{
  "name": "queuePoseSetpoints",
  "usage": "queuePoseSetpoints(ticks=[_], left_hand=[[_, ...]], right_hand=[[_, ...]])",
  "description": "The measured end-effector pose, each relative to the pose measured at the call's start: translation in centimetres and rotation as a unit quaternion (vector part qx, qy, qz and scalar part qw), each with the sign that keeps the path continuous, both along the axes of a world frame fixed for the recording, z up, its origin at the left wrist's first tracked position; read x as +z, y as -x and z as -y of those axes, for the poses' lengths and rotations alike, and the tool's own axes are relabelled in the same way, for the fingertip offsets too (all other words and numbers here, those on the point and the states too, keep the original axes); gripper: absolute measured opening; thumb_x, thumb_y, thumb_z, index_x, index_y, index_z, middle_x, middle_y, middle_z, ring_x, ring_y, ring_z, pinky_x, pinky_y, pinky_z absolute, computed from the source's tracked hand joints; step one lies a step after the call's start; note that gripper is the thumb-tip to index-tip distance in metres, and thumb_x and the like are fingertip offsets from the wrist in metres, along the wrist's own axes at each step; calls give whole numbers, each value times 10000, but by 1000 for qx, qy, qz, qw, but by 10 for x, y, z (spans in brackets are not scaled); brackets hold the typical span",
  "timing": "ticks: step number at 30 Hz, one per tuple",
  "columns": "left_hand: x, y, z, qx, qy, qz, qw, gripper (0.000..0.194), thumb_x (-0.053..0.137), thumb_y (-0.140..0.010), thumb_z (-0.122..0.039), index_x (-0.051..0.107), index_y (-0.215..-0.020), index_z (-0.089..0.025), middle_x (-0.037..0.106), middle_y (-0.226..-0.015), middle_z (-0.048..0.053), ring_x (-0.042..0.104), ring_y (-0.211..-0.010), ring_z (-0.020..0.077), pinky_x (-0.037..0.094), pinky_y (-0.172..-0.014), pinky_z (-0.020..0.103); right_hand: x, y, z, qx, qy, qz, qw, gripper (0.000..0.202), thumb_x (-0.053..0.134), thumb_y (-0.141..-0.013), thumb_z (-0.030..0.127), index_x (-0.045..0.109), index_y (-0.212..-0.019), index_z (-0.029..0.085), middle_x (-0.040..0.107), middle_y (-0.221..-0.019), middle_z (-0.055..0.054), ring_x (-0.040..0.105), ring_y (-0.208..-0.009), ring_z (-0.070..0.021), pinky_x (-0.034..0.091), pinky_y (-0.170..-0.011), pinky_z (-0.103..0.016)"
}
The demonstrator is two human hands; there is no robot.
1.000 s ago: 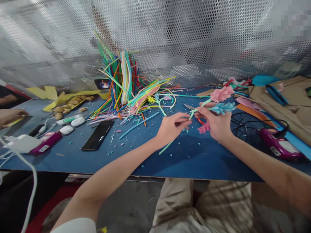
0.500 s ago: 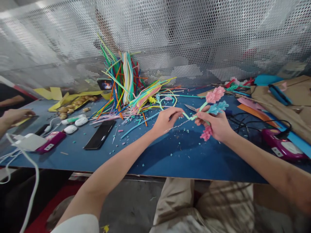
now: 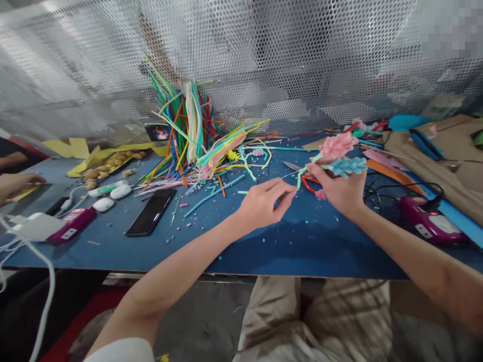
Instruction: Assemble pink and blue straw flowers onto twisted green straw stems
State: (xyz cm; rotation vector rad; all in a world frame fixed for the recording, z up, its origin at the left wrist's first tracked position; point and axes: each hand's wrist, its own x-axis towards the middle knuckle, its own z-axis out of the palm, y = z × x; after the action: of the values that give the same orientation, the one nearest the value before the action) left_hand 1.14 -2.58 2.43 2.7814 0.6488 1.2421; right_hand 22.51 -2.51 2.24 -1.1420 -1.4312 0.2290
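Here on the head view, a blue tabletop [image 3: 181,251] runs beneath a perforated metal screen [image 3: 234,60], with grey floor [image 3: 188,317] below. Fuzzy colored stems [image 3: 192,120] stand bunched near the screen, a black phone [image 3: 151,212] lies in front of them, and another person's hand [image 3: 18,186] is at the far left.

And there's a change: half a second ago the left hand [image 3: 266,201] was farther left, bare twisted wire stretching across; now its fingertips are close beside the right hand [image 3: 335,188], and red scissor handles [image 3: 309,186] show.

The flower bunch [image 3: 337,146] sits above the tabletop, right of center: fluffy pale pink and blue heads, a deeper pink one partly hidden, on a bent green stem [image 3: 300,178]. Left fingers pinch the stem's lower end; right fingers clasp the bunch just under the heads.
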Motion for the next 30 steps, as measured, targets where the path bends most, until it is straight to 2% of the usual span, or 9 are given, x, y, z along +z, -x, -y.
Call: queuePoseSetpoints(ticks=[4,7,11,13,15,18,23,26,30], left_hand=[[-17,-3,-6,-22,-38,-1,999,164,568,-963,-189,651,-1103,-170,708,-877,36,657,-764,110,518,-703,226],[-24,2,-19,-12,-115,-50,992,196,571,-964,-193,664,-1136,-203,716,-890,19,670,-789,113,500,-689,219],[-22,11,-40,58,-98,-98,989,183,519,-997,-240,692,-1053,-220,714,-886,13,670,-800,122,470,-649,220],[-16,16,-49,103,-48,-79,990,202,500,-1011,-269,692,-1029,-208,731,-953,22,676,-848,125,483,-696,228],[-7,22,-54,131,-19,-49,990,209,502,-1012,-290,691,-1010,-200,741,-989,23,675,-838,125,487,-723,241],[3,26,-50,130,5,-23,991,208,517,-1005,-304,686,-981,-186,741,-924,20,628,-698,106,472,-675,247],[2,16,-19,50,-19,-4,999,189,524,-992,-281,685,-993,-183,728,-838,30,613,-632,91,452,-606,227],[-8,7,-8,6,-80,-51,995,175,535,-984,-282,690,-1027,-214,714,-778,-1,622,-612,80,414,-559,223],[-21,1,-18,-8,-113,-129,985,197,525,-990,-278,696,-1076,-232,729,-847,6,668,-750,117,484,-691,241]], right_hand=[[-2,8,1,72,-3,-202,977,105,766,-820,352,691,-824,279,725,-771,2,730,-686,-215,619,-761,-411],[0,8,4,150,47,-282,947,122,787,-805,330,689,-847,270,710,-763,6,701,-654,-182,616,-682,-364],[2,2,5,260,137,-276,915,179,805,-785,354,673,-826,240,691,-723,7,650,-589,-147,560,-554,-297],[2,-3,4,284,156,-204,924,206,815,-768,367,670,-812,227,679,-693,8,639,-569,-147,552,-543,-298],[3,-8,1,267,152,-100,946,207,818,-762,365,669,-787,223,672,-666,5,641,-571,-157,564,-576,-313],[1,-13,-5,175,108,5,979,183,790,-788,380,676,-799,237,694,-686,-13,676,-621,-194,588,-642,-350],[-2,-8,-7,52,22,-32,998,182,750,-822,416,666,-786,259,720,-801,-32,714,-669,-224,612,-721,-399],[-1,-1,-4,61,9,-134,989,172,769,-810,403,675,-803,259,704,-780,-18,711,-669,-209,616,-719,-390],[-1,0,-4,170,42,-252,952,158,785,-801,371,665,-807,268,660,-723,11,651,-628,-162,594,-655,-350]])
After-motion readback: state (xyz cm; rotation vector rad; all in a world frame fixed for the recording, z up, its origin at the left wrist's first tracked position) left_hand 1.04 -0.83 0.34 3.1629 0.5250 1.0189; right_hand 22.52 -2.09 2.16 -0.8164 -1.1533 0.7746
